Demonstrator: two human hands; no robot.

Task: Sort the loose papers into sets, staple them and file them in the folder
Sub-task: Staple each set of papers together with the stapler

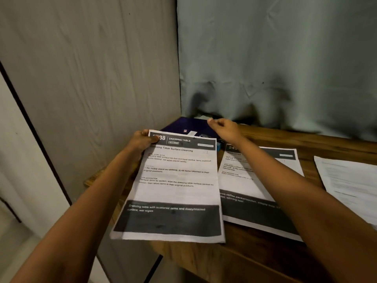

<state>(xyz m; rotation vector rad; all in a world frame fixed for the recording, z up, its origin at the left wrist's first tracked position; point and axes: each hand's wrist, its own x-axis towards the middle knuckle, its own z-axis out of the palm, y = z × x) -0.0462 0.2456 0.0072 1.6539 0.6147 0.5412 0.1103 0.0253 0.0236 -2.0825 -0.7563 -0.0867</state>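
The left hand [142, 140] is gripping the sheet [175, 180] at its 11 o'clock corner. The right hand [223, 129], fingers curled, is hovering by the folder [181, 124] at 12 o'clock; I cannot tell whether it is holding anything.

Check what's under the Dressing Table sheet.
The Dressing Table sheet, held by the left hand, lies over the wooden table and the coffee sheet, hiding its left margin. Anything else beneath is covered.

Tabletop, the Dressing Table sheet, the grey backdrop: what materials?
Tabletop: wood or wood-look laminate; brown grain streaks, slight sheen. Dressing Table sheet: thin matte printer paper; it bows slightly where held. Backdrop: woven cloth, probably; soft folds and creases, matte.
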